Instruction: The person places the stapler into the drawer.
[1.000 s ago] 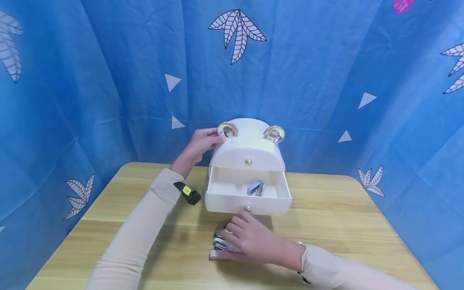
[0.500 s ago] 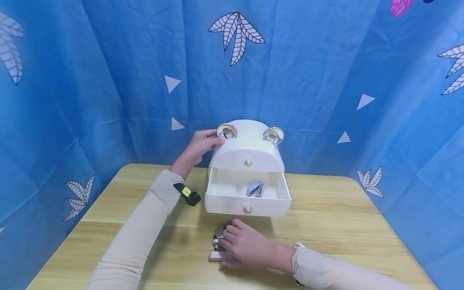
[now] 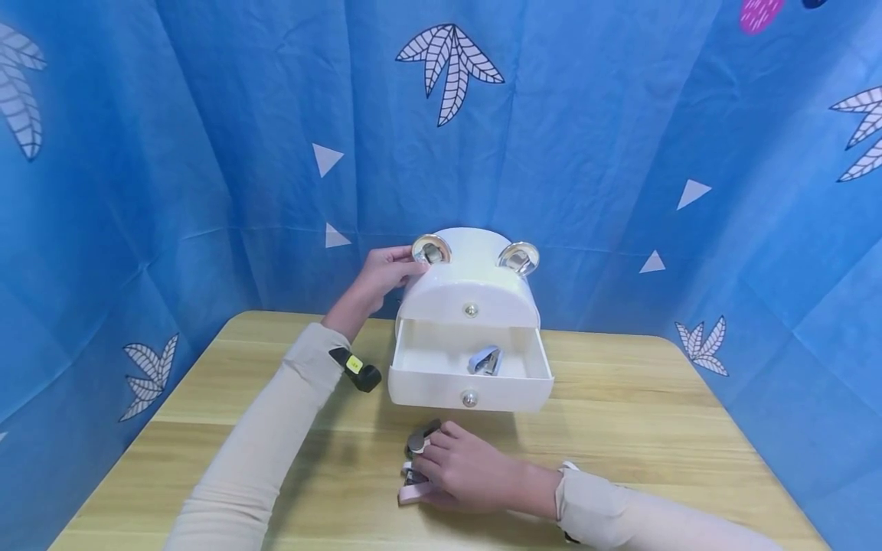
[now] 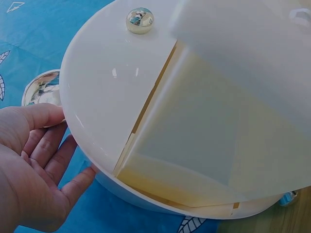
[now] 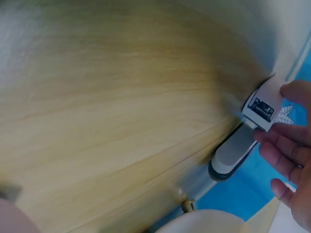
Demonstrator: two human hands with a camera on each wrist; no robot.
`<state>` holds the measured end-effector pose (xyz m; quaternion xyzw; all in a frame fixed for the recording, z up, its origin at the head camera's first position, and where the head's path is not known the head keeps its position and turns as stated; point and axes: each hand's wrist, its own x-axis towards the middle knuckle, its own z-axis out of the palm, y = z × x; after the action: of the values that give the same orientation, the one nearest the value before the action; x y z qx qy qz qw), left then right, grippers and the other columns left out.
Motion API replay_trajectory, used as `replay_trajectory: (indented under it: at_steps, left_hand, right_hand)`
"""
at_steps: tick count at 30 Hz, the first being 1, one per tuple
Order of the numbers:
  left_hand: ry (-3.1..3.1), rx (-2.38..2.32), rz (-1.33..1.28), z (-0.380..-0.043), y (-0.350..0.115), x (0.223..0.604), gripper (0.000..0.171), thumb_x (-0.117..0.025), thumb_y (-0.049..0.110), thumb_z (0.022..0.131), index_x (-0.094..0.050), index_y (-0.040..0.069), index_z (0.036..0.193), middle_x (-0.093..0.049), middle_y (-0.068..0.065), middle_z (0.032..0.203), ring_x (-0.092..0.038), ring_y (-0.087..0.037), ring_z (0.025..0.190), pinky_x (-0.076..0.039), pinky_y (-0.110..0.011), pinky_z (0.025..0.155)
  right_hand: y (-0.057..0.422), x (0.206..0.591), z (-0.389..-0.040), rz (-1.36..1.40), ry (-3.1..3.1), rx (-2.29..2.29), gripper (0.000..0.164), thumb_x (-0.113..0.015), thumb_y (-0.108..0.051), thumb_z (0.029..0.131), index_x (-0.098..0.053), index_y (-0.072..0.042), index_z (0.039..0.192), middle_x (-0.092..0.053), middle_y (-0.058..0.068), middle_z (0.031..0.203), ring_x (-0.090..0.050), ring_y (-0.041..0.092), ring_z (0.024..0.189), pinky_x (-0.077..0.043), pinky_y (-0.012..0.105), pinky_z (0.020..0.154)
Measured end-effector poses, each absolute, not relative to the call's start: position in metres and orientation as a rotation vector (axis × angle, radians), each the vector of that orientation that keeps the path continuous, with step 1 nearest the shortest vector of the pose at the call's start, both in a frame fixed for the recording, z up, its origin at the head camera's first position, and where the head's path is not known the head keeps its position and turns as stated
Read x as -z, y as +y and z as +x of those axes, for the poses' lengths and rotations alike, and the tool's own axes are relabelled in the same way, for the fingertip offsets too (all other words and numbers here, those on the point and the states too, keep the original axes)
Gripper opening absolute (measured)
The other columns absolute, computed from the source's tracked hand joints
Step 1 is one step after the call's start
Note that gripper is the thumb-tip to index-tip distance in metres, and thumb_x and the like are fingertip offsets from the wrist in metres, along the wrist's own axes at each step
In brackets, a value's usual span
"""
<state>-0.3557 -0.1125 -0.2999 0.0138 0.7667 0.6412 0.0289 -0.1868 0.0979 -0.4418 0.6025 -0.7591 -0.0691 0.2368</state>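
Right hand (image 3: 475,471) is down on the surface (image 3: 654,428), fingers curling around a pink stapler (image 3: 416,474) just in front of the open drawer (image 3: 471,379). From the wrist view the fingers (image 5: 284,145) touch its side, though whether the grip is fully closed is hard to tell. This looks like the pick-up step. Left hand (image 3: 382,272) lies relaxed and flat against the side of the white cabinet (image 3: 471,283), beside 1 of its 2 shiny ears (image 3: 431,249), steadying it. 1 blue stapler (image 3: 486,360) already lies in the drawer. Next move calls for a firm pinch, a lift over the drawer's front wall, and a set-down beside the blue stapler.
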Motion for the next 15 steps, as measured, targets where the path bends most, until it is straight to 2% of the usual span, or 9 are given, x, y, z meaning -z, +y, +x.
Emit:
replay_trajectory:
  at_steps: [7,15]
  left_hand:
    - [2.369,-1.977,0.048,-0.3551,-0.1125,0.2993,0.049,-0.072,0.022,0.095,-0.061,0.009,0.141,-0.066,-0.012,0.139,-0.057,-0.028,0.135,-0.044,-0.048,0.116]
    - [2.369,-1.975,0.047,-0.3549,-0.1121,0.2984,0.048,-0.072,0.021,0.095,-0.062,0.01,0.14,-0.066,-0.011,0.139,-0.058,-0.028,0.134,-0.045,-0.047,0.115]
  right_hand:
    - [0.102,0.4426,-0.1873,1.658,-2.074,0.18,0.047,-0.068,-0.057,0.089,-0.069,-0.02,0.116,-0.071,-0.012,0.099,-0.058,0.006,0.089,-0.042,0.026,0.084]
    - [0.1053,0.4408,-0.1882,1.684,-2.094,0.204,0.046,-0.066,-0.057,0.092,-0.068,-0.02,0.119,-0.071,-0.013,0.103,-0.057,0.006,0.089,-0.041,0.025,0.083]
